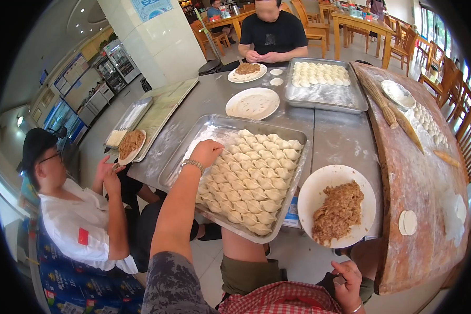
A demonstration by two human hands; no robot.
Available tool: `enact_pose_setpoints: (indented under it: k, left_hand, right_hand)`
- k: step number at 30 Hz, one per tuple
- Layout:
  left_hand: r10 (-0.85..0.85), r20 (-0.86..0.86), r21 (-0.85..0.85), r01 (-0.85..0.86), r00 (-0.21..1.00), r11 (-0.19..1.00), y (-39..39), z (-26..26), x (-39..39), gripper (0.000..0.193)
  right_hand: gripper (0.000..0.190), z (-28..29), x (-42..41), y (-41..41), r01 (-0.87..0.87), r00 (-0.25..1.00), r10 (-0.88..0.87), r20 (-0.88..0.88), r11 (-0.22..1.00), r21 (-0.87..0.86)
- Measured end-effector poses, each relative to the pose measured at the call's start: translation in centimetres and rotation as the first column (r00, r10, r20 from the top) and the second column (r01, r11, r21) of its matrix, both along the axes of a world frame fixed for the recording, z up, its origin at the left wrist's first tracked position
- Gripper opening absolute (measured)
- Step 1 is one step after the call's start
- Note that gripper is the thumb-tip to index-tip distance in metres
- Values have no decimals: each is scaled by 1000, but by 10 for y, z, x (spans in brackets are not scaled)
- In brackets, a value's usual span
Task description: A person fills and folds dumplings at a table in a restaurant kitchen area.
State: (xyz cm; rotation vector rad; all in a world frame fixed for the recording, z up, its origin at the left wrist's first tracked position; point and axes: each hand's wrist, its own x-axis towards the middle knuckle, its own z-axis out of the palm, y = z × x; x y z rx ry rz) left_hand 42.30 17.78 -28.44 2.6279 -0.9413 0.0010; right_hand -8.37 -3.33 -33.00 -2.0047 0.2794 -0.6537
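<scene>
My left hand (pixel 207 153), with a metal-band watch at its wrist, reaches over a metal tray (pixel 172 167). Its thumb and fingertips are pinched at the edge of a pale dumpling, mostly hidden behind the hand, at the upper left of the rows. Many folded dumplings (pixel 255 184) lie in close rows there; white flour coats the bare part of the tray. My right hand (pixel 347 280) is low at the right, near my lap, its fingers curled; whether it holds something is unclear. Above it, a white plate (pixel 308 196) bears brown minced filling (pixel 339 212).
A floured wooden board (pixel 416 259) with round dough wrappers (pixel 408 222), rolling pins and dough pieces stands right. Beyond my tray are a used plate (pixel 252 103) and another dumpling tray (pixel 325 103). One person sits opposite, another at the left, hands raised beside a plate of filling (pixel 131 145).
</scene>
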Motion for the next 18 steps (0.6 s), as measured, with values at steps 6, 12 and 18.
enact_pose_setpoints:
  k: [6, 12, 18]
  left_hand:
    - [-165, 98, -39, 170, 981, 985, -9, -30, 22, 19]
    - [58, 173, -292, -5, 983, 957, -11, 33, -40, 31]
    - [-466, 202, -363, 508, 861, 781, -62, 94, -216, 32]
  right_hand:
    - [39, 38, -18, -17, 49, 996, -45, -78, 997, 53]
    - [29, 83, -26, -126, 525, 826, -537, -172, 844, -110]
    - [29, 75, -43, -226, 493, 715, -454, -532, 867, -77]
